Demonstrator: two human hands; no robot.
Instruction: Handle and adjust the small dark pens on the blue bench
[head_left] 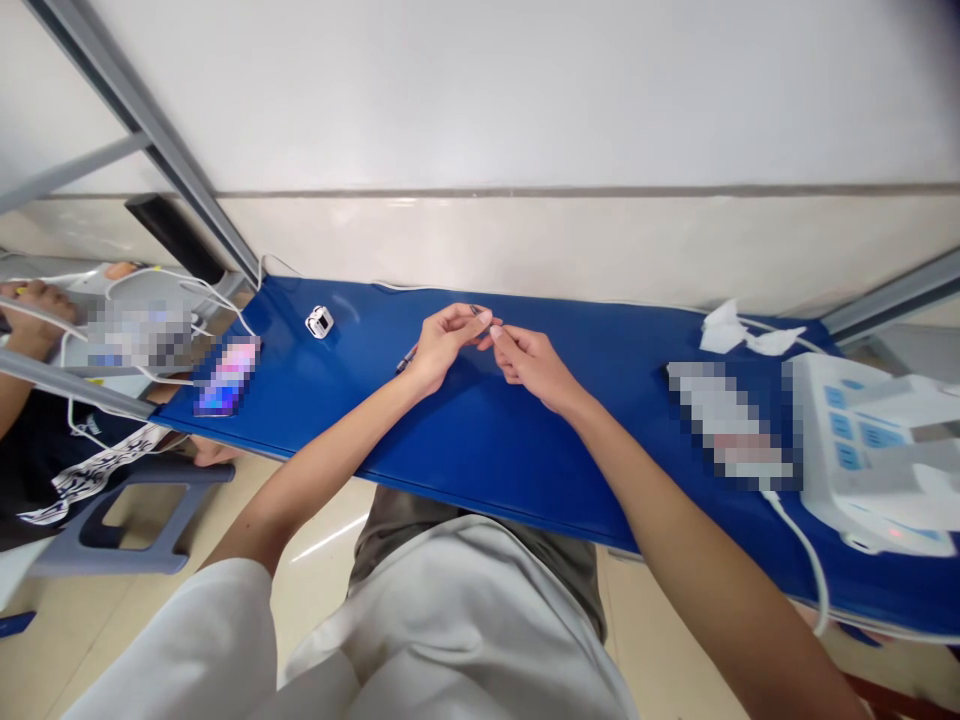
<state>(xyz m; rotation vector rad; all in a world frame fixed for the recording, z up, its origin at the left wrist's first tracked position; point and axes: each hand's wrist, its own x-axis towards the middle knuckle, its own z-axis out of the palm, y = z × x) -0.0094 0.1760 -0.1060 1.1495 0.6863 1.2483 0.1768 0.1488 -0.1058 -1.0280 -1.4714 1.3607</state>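
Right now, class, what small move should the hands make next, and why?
Perhaps the right hand should ease slightly aside, since it sits so close to the left hand that the small dark item pinched there is mostly hidden.

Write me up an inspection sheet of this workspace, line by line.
Surface: blue tabletop against a pale wall.
Things in work: small dark piece at the fingertips, too small to identify; slim dark item beside the left wrist.
Clutter: small white device, blurred phone-like item, crumpled white tissue, another blurred slab, white power unit.
Hands: left hand pinches the piece; right hand close by, its grip unclear.
Cables: white cable from the right-hand slab; others along the wall.
Surroundings: metal frame, grey stool, another person's hand at left.
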